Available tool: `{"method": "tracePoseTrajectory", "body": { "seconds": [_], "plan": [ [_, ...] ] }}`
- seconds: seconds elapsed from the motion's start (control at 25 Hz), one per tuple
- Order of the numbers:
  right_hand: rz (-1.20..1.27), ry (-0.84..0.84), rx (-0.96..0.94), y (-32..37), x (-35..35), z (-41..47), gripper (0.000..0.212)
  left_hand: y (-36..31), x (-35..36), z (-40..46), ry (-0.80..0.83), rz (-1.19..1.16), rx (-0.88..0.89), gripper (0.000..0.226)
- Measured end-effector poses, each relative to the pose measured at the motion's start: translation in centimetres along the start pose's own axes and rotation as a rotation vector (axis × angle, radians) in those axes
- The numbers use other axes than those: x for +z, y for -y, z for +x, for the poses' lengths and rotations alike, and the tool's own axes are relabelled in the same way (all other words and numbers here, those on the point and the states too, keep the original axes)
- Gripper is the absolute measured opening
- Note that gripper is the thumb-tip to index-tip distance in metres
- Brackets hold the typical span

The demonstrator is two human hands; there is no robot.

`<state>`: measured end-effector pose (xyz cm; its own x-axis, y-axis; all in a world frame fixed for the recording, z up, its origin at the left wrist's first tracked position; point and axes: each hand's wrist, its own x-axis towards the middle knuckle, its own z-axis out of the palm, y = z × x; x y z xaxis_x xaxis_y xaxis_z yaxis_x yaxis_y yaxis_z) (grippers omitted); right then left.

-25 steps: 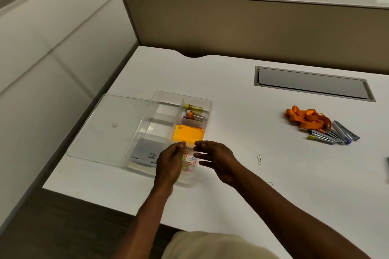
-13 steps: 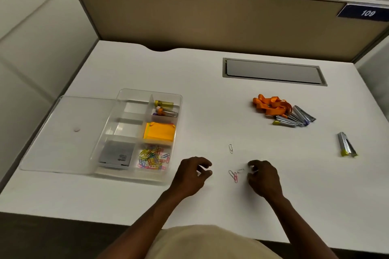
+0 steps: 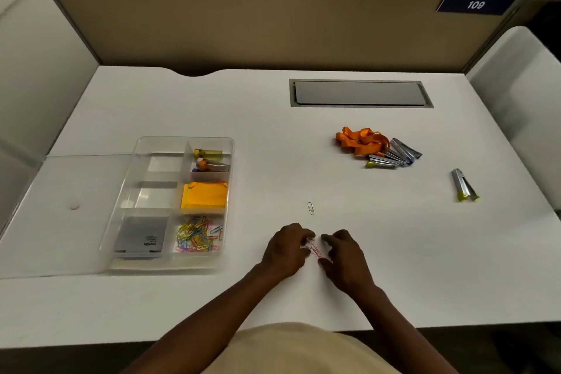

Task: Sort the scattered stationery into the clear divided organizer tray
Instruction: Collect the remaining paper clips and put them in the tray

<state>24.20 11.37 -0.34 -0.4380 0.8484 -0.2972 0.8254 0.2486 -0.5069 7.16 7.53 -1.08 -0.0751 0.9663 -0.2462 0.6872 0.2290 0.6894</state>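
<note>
We note both hands low on the white desk (image 3: pixel 303 136), close together near its front edge. The left hand (image 3: pixel 287 249) has its fingers curled down onto a small cluster of pink paper clips (image 3: pixel 314 249); whether it pinches one we cannot tell. The right hand (image 3: pixel 344 255) sits just beside the cluster, fingers bent and spread, fingertips near the clips; no clear grasp is visible. A single silver paper clip (image 3: pixel 310 208) lies apart, just beyond the hands. The clear organizer tray (image 3: pixel 121 209) stands to the left: coloured clips (image 3: pixel 198 234) in its near right compartment, orange sticky notes (image 3: pixel 205 195) behind them, a grey box (image 3: pixel 141 235) near left. Far right we record an orange lanyard (image 3: pixel 361 140) touching a heap of staple strips (image 3: pixel 394 155), and one stray strip (image 3: pixel 464 185) well apart.
</note>
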Motion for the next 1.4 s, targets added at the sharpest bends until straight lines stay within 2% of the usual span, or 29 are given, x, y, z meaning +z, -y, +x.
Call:
{"method": "tracePoseTrajectory", "body": {
  "seconds": [0.16,0.4,0.52,0.64,1.08,1.24,1.32,1.4],
  "plan": [
    [-0.026,0.028,0.017,0.2,-0.6,1.0,0.047,-0.1,0.4,0.0,0.0,0.011,-0.01,0.033],
    [-0.099,0.029,-0.055,0.6,-1.1,1.7,0.015,-0.1,0.8,-0.2,-0.053,0.063,-0.027,0.016],
    [-0.146,0.032,-0.085,0.6,-1.0,1.9,0.007,-0.3,0.8,-0.3,-0.082,0.123,-0.022,0.007],
    [-0.162,0.038,-0.093,0.6,-0.7,2.0,0.01,-0.2,1.0,-0.5,-0.097,0.171,-0.015,0.003],
    [-0.094,0.028,-0.139,0.1,0.2,1.8,0.008,0.0,1.6,-0.6,-0.118,0.283,0.107,0.012],
    [0.083,0.021,-0.051,-0.1,-1.0,3.4,0.014,0.5,1.8,-0.7,-0.162,0.282,0.131,0.01],
    [0.132,-0.048,0.011,0.3,-1.7,4.7,0.012,0.9,1.9,-0.7,-0.186,0.247,0.117,0.006],
    [0.122,-0.121,0.043,0.7,-2.1,6.0,0.02,1.0,1.8,-0.6,-0.191,0.182,0.092,0.005]
  ]
}}
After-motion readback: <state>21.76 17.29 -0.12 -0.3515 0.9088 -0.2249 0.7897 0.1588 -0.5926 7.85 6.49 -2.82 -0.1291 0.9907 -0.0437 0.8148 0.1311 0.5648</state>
